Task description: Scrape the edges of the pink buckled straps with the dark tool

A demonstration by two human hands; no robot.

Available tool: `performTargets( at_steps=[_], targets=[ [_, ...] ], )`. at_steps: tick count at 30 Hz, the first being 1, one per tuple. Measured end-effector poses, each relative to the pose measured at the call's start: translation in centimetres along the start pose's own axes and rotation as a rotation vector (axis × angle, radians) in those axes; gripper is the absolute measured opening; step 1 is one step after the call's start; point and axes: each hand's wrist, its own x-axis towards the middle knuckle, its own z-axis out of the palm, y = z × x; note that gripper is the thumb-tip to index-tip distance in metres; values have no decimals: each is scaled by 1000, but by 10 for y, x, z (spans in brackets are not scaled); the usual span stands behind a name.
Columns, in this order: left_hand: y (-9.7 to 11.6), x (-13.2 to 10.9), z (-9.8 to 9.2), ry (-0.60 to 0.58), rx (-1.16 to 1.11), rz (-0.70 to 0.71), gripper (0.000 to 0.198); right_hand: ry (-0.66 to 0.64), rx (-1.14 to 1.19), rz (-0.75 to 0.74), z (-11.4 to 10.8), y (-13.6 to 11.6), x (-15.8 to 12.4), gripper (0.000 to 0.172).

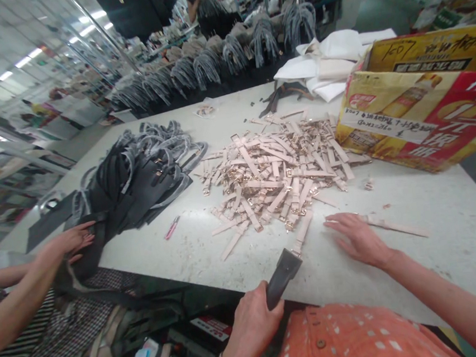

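My left hand [255, 317] is closed around a dark grey strap-like piece [286, 269] with a flat, squared end. That end meets a pale pink buckle strap [304, 231] at the table's front; whether the two are joined I cannot tell. My right hand [355, 237] is palm down over the tabletop, fingers stretched out and holding nothing. Just beyond its knuckles lies another pale strap [398, 227], partly behind the hand. A big heap of pale pink straps with gold-coloured buckles [279, 169] spreads across the middle of the table.
A co-worker's hand [76, 242] handles dark pieces at the left, beside a pile of dark grey bag parts [136, 171]. A printed cardboard box [417, 111] stands at the right. White sheets [327, 60] lie behind; a small pink tool [172, 228] rests left of the heap.
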Motion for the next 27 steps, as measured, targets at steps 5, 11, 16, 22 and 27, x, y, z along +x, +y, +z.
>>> performTargets(
  at_steps=[5,11,16,22,27],
  targets=[
    [2,3,5,-35,20,-4,29,-173,121,-240,25,-51,61,20],
    [0,1,8,-18,-12,12,26,-257,231,-238,34,-48,56,20],
    [-1,0,6,-51,10,42,23,-223,401,-126,37,-52,26,18],
    [11,8,6,-62,7,75,29,-174,493,-82,40,-50,19,16],
    [11,13,9,-48,-6,83,30,-180,506,-80,38,-44,19,19]
  ],
)
